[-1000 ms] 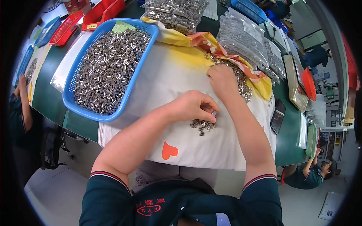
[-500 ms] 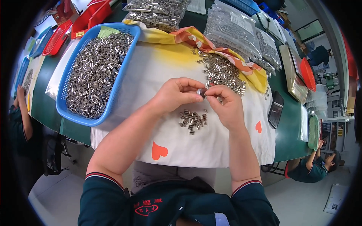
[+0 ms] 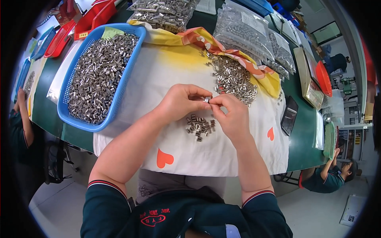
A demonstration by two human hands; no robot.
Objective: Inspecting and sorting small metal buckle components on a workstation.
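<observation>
My left hand (image 3: 181, 102) pinches a small shiny metal sleeve (image 3: 206, 99) between thumb and fingers, above the middle of the white cloth (image 3: 139, 85). Right beside it, my right hand (image 3: 233, 115) is closed too, thumb and forefinger meeting at the sleeve's end; what they grip is hidden by the fingertips. Just below the hands lies a small heap of short metal sleeves (image 3: 200, 126). A larger spread of the same sleeves (image 3: 234, 77) lies beyond my right hand, against a yellow and orange cloth fold (image 3: 206, 37).
A blue basket (image 3: 92, 127) full of metal sleeves stands at left. Bags of metal parts (image 3: 242, 29) and a bag of lugs (image 3: 160, 16) lie at the back. A dark phone-like object (image 3: 289, 115) sits at right, near a red tray (image 3: 323, 78). Other people work at both sides.
Both hands have shifted slightly left. The piece between my fingertips has turned, its round end less visible now, and my right fingers have closed in nearer to the left ones.
</observation>
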